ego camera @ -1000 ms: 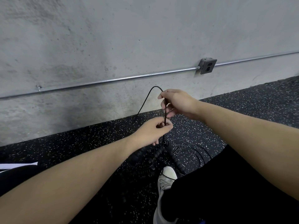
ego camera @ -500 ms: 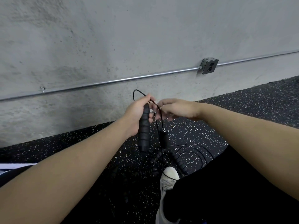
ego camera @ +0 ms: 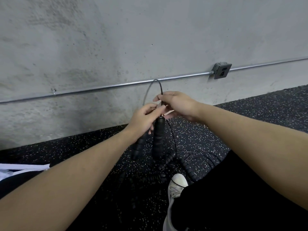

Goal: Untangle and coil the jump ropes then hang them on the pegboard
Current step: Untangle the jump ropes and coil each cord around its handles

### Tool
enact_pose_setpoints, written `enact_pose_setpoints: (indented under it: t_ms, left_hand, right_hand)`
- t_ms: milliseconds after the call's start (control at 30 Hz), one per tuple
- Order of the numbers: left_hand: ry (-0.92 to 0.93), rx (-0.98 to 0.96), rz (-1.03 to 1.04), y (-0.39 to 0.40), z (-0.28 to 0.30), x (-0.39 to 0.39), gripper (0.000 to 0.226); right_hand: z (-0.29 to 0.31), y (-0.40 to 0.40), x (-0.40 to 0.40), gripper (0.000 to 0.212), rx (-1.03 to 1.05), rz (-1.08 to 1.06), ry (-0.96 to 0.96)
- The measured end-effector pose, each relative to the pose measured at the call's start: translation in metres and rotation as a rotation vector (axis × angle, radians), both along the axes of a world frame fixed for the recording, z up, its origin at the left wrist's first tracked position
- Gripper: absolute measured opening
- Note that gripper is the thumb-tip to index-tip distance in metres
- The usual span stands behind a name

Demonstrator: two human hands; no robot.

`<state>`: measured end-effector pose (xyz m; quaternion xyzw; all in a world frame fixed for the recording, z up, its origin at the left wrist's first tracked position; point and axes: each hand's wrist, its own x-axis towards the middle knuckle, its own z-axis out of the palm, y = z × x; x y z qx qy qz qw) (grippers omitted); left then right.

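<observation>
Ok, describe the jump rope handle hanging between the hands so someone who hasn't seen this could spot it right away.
Start at the concrete wall with the metal conduit running along it. In front of it, the left hand and right hand meet. The black handle hangs upright just below them, smooth and thick, unlike the beaded ropes on the floor.

Bare forearms, black trousers (ego camera: 233, 197), and a white sneaker (ego camera: 176, 185) with grey trim.

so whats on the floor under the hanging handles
A tangle of beaded rope and thin black cord on the speckled floor; the leg hides its right part.
</observation>
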<state>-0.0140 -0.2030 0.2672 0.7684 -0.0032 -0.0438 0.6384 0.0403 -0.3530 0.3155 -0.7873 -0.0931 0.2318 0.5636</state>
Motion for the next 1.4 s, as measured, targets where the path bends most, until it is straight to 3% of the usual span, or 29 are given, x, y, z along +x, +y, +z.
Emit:
enact_pose_setpoints:
  t_ms: [167,367,500,600,800,900,967,1100,1167,1267,1400]
  left_hand:
    - [-0.083,0.105,-0.033,0.005,0.000,-0.009,0.007]
    - [0.004,0.070,0.114,0.024,0.004,-0.006,0.014]
    - [0.049,-0.036,0.196,0.044,0.012,-0.004,0.024]
    - [0.062,-0.164,0.279,0.057,0.018,-0.004,0.014]
    - [0.170,-0.468,0.400,0.085,0.031,-0.007,0.018]
    - [0.156,-0.531,0.496,0.101,0.038,-0.009,0.022]
    - [0.143,-0.544,0.571,0.111,0.042,-0.012,0.021]
    - [0.174,-0.591,0.671,0.129,0.042,-0.020,0.064]
    - [0.149,-0.532,0.679,0.133,0.043,-0.025,0.059]
    - [0.074,-0.480,0.712,0.142,0.046,-0.028,0.032]
    - [0.120,-0.568,0.639,0.149,0.050,-0.038,0.044]
  right_hand:
    - [0.003,0.015,0.005,0.023,0.121,-0.109,0.067]
    - [0.005,0.032,0.005,0.032,0.004,-0.104,0.107]
    - [0.006,0.049,-0.009,0.053,-0.114,0.046,0.115]
    - [0.009,0.070,-0.025,0.065,-0.109,0.177,0.115]
    - [0.022,0.109,-0.050,0.036,0.022,0.230,0.010]
    - [0.019,0.129,-0.056,0.052,-0.034,0.269,-0.023]
    - [0.015,0.141,-0.056,0.046,-0.045,0.263,-0.038]
    - [0.009,0.156,-0.060,0.011,0.042,0.273,0.067]
    - [0.009,0.161,-0.062,0.011,0.082,0.300,0.105]
    - [0.010,0.170,-0.061,0.018,0.170,0.248,0.150]
    - [0.018,0.185,-0.054,0.026,0.358,0.113,0.213]
